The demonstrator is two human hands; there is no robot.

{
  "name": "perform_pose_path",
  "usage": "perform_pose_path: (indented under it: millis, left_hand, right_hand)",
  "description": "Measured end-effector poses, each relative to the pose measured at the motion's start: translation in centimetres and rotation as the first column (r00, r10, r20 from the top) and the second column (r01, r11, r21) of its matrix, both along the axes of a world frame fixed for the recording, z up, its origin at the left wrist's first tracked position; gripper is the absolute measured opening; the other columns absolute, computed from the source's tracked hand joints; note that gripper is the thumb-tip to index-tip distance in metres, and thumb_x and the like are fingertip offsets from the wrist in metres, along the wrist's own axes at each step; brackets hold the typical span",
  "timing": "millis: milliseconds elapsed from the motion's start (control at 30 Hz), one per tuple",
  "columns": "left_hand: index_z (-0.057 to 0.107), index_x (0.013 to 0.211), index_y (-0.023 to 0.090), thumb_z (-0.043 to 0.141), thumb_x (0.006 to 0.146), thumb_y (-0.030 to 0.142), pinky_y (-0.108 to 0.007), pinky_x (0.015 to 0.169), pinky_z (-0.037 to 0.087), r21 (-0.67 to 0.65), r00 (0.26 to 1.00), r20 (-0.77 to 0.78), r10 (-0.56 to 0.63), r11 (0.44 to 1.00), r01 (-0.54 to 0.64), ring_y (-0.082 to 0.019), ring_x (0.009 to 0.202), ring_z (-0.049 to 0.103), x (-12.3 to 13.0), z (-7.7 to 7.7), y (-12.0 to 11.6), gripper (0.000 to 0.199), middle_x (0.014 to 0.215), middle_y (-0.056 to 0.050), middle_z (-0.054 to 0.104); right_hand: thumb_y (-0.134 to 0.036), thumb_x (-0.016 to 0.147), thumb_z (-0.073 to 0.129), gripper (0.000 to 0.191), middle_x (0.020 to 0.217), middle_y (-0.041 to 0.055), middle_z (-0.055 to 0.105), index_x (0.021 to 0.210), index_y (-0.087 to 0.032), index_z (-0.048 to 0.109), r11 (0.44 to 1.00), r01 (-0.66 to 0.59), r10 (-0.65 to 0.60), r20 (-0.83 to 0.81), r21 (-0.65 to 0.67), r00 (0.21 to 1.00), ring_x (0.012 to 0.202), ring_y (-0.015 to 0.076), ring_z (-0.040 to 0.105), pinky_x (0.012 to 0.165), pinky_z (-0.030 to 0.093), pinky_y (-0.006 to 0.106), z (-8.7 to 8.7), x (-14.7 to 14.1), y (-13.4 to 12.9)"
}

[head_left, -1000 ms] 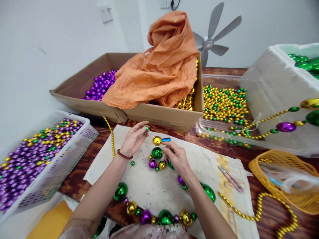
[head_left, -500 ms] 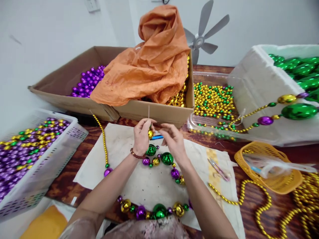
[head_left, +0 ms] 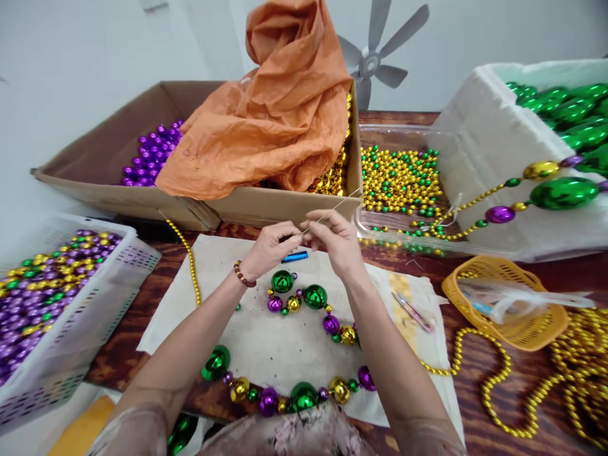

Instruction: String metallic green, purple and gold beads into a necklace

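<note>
Above the far part of the white cloth [head_left: 266, 342], my left hand [head_left: 273, 247] and my right hand [head_left: 332, 237] meet with fingers pinched. Both grip a thin pale string [head_left: 338, 204], whose free end slants up to the right past my right fingertips. Whether a bead sits between the fingers is hidden. Below them, a strand of beads curls on the cloth, with a large green bead [head_left: 315, 296], a purple bead [head_left: 274, 304] and gold ones. Near my body the bead strand continues through another large green bead [head_left: 304, 397]. A blue object [head_left: 295, 256] lies just under my hands.
A cardboard box [head_left: 285, 206] with purple and gold beads and an orange sheet [head_left: 266, 133] stands behind. White basket [head_left: 137, 253] of beads at left; clear tray [head_left: 403, 237], foam box [head_left: 494, 158] and yellow basket [head_left: 517, 329] at right. Small scissors [head_left: 412, 310] rest on the cloth.
My right hand has moved to my left and now pinches the string. The string has tipped from upright to slanting right. The gold bead at my left hand is no longer visible.
</note>
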State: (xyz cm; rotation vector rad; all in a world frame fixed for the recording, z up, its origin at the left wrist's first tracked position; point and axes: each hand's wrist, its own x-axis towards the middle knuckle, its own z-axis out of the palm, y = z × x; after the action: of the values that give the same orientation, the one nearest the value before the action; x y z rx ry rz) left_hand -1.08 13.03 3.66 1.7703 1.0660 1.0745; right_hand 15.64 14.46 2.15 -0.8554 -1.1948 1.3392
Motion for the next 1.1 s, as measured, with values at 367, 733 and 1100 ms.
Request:
perform_pose_path:
  millis: [367, 733, 1100]
  left_hand:
    - [0.072, 0.077, 0.017, 0.061, 0.089, 0.029, -0.025, 0.067, 0.044, 0.001, 0.977, -0.157, -0.146, 0.989, 0.148, -0.012, 0.069, 0.057, -2.2, -1.4, 0.6, 0.021, 0.072, -0.001, 0.063]
    - [0.072, 0.074, 0.018, 0.065, 0.082, 0.038, -0.025, 0.066, 0.049, -0.222, 0.974, -0.098, 0.204, 0.95, -0.221, -0.015, 0.069, 0.062, -6.7, -6.3, -1.6, 0.023, 0.071, -0.003, 0.069]
    - [0.074, 0.076, 0.017, 0.077, 0.065, 0.047, -0.033, 0.085, 0.055, -0.386, 0.734, 0.148, 0.663, 0.722, -0.574, -0.023, 0.091, 0.07, -13.6, -9.1, -3.0, 0.032, 0.089, -0.009, 0.077]
  right_hand:
    - [-0.05, 0.096, 0.056, 0.03, 0.071, -0.0043, 0.071, 0.087, -0.022, 0.049, 0.995, 0.056, -0.051, -0.073, 0.077, 0.996, 0.054, 0.0094, 0.069, 0.045, 0.047, 0.015, -1.0, -0.9, -0.8]
    - [-0.053, 0.094, 0.058, 0.033, 0.071, -0.0033, 0.072, 0.088, -0.023, 0.046, 0.997, 0.068, -0.065, -0.106, 0.031, 0.992, 0.055, 0.0134, 0.072, 0.047, 0.053, 0.018, -1.6, -0.1, -1.1]
    - [-0.043, 0.1, 0.041, 0.027, 0.074, 0.0015, 0.071, 0.086, -0.022, 0.051, 0.998, -0.061, 0.065, 0.528, -0.025, 0.847, 0.067, 0.0163, 0.072, 0.059, 0.051, 0.024, -5.5, 2.2, -3.4]
